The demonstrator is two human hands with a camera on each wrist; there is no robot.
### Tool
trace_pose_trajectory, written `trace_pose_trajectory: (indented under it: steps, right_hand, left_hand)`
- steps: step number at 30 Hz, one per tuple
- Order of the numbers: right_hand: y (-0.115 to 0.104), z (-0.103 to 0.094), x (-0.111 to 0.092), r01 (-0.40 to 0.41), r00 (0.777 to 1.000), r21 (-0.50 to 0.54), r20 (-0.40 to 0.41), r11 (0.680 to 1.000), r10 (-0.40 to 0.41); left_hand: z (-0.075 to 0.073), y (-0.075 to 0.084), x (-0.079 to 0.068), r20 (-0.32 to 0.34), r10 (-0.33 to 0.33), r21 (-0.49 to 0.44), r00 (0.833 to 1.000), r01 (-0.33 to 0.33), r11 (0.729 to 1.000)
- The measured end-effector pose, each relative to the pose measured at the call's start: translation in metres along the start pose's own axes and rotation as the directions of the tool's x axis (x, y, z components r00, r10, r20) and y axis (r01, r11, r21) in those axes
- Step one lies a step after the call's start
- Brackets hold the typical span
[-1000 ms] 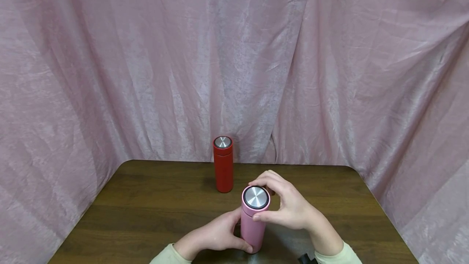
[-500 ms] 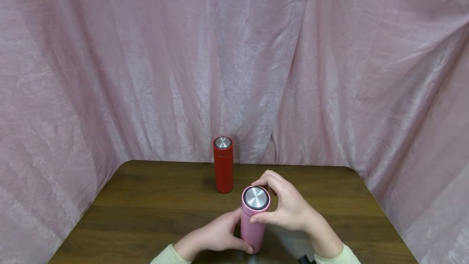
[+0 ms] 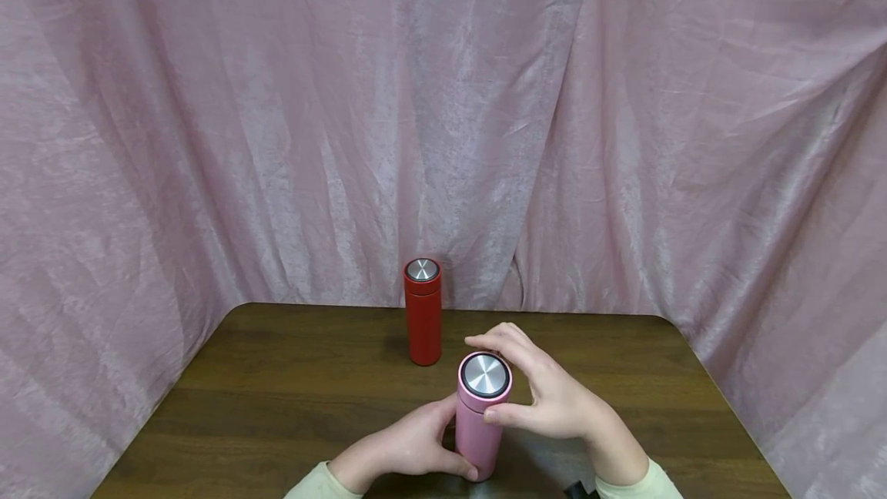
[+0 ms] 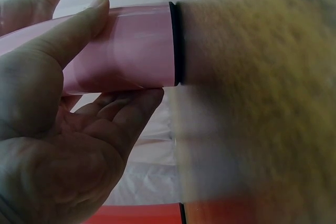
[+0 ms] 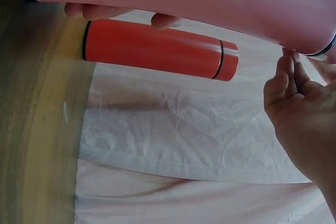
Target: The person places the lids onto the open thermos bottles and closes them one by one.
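Note:
A pink thermos (image 3: 478,441) stands upright near the table's front, its steel-topped lid (image 3: 485,374) on it. My left hand (image 3: 416,437) grips the body low down, thumb across the near side; the left wrist view shows its fingers under the pink wall (image 4: 142,45), close to the black base ring. Around the lid from the right curves my right hand (image 3: 547,387), thumb at the seam and index finger stretched past the far rim. In the right wrist view, other fingertips of the right hand (image 5: 302,93) meet the thermos beside the lid seam.
A red thermos (image 3: 423,326) with a steel-topped lid stands upright farther back, left of the pink one. Beneath both is a dark wooden table (image 3: 277,383). Pink velvet curtains (image 3: 333,137) hang behind and at the sides. A black object (image 3: 578,490) shows by the right sleeve.
My right thumb slid left along the near side, then came back right; the index finger has lifted off the far rim and reaches farther left. The left hand and both thermoses stay put.

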State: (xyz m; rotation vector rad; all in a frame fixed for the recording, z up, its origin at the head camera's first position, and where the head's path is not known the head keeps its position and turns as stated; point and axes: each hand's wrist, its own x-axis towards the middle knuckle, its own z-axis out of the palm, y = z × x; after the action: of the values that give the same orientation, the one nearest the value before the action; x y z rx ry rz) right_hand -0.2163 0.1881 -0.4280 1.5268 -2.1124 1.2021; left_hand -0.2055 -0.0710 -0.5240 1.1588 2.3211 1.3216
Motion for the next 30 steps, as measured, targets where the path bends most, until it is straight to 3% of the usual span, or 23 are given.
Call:
trace_pose_trajectory:
  steps: [6,13,30]
  right_hand:
    - [0.0053,-0.0012,-0.0013,0.064,0.997,0.07,0.03,0.996,-0.066]
    - [0.0028,-0.0023,-0.0006,0.033,0.998,0.085,0.041,0.996,-0.037]
    - [-0.0008,-0.0002,0.0016,-0.041,0.999,0.041,-0.033,0.998,0.043]
  left_hand:
    - [-0.0003,0.0005,-0.0001,-0.001,-0.002,0.006,1.0,0.002,1.0]
    - [-0.0001,-0.0002,-0.0004,-0.004,-0.005,0.014,1.0,0.005,1.0]
    - [0.0003,-0.0003,0.0009,-0.007,-0.005,0.022,1.0,0.005,1.0]
